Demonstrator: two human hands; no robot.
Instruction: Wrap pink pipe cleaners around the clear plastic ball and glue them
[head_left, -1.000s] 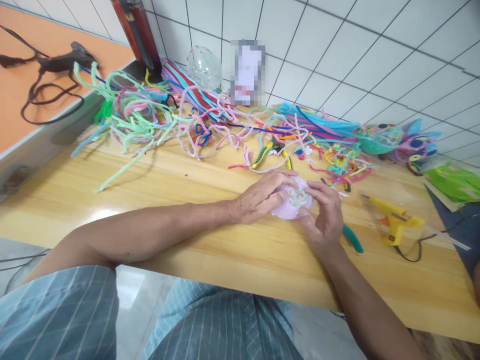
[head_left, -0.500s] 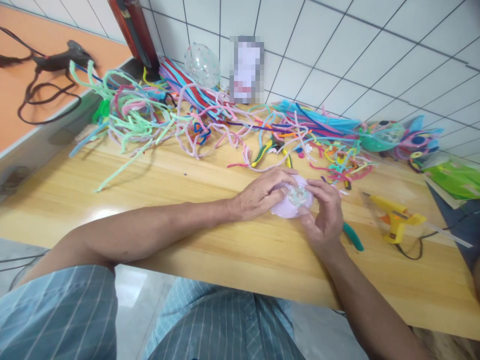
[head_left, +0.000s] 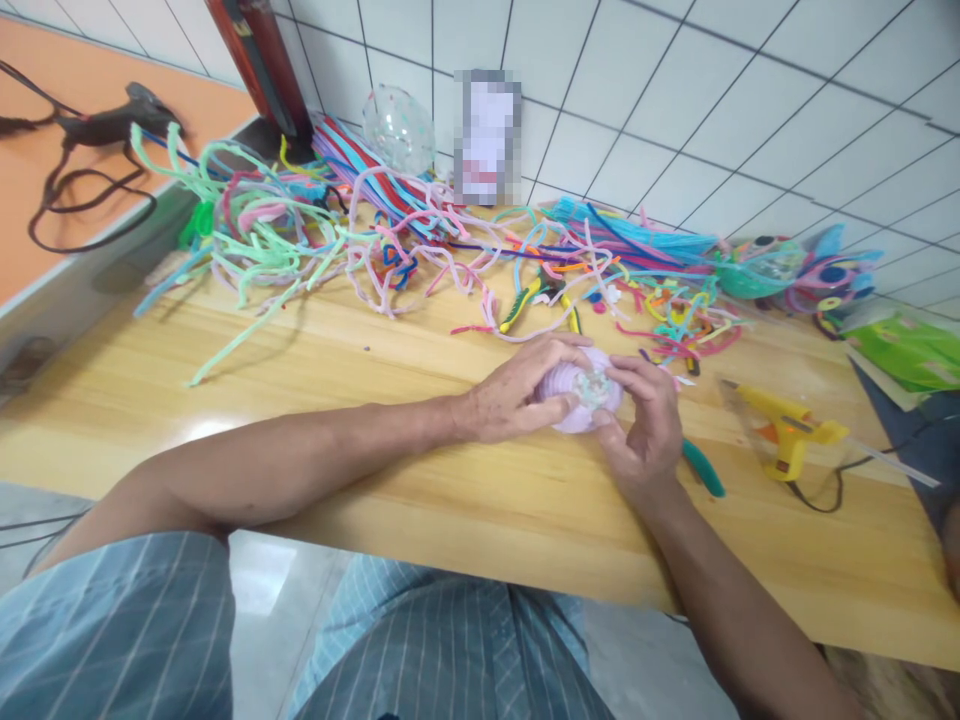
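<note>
Between my hands, above the wooden table, is a rounded lilac piece (head_left: 564,383) that looks coiled from pipe cleaner, with a pale see-through patch in its middle. My left hand (head_left: 517,390) grips its left side, thumb in front and fingers behind. On the other side my right hand (head_left: 646,420) holds the edge, its fingertips at the top and its thumb at the lower rim. The underside of the piece is hidden. Beside my right hand lies a teal handle (head_left: 703,468), the rest of that tool being covered.
A yellow glue gun (head_left: 787,430) with a cord lies at the right. Yellow-green pliers (head_left: 521,303) rest beyond my hands among loose pipe cleaners (head_left: 300,250). A clear dotted ball (head_left: 400,130) and a phone (head_left: 487,140) stand by the tiled wall.
My left thumb and fingers have spread slightly apart on the lilac piece, showing more of its coiled left side. My right hand keeps its hold. The whole view has shifted a little.
</note>
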